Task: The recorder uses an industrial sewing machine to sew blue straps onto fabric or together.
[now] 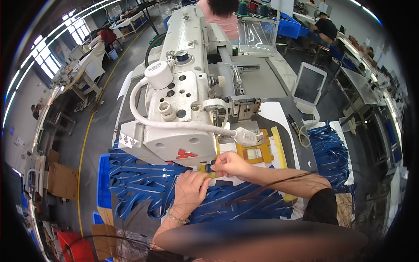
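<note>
My left hand (190, 190), with a beaded bracelet at the wrist, is closed just below the sewing machine's head, its fingertips at a small yellowish strip (212, 175). From the right comes my right hand (232, 165), thumb and fingers pinched together at the same spot. What exactly lies between the fingers is too small to make out. Right above both hands stands the large white industrial sewing machine (174, 135). A yellow frame-like template (265, 150) lies beside my right hand. Blue zipper strips (235, 203) with silvery lines are heaped under and around my hands.
Another pile of blue zippers (328, 148) lies at the right. A screen panel (309, 83) stands behind it, near a dark pen-like tool (293, 124). Blue bins (104, 181) and a cardboard box (63, 180) are at the left. Other people work farther back.
</note>
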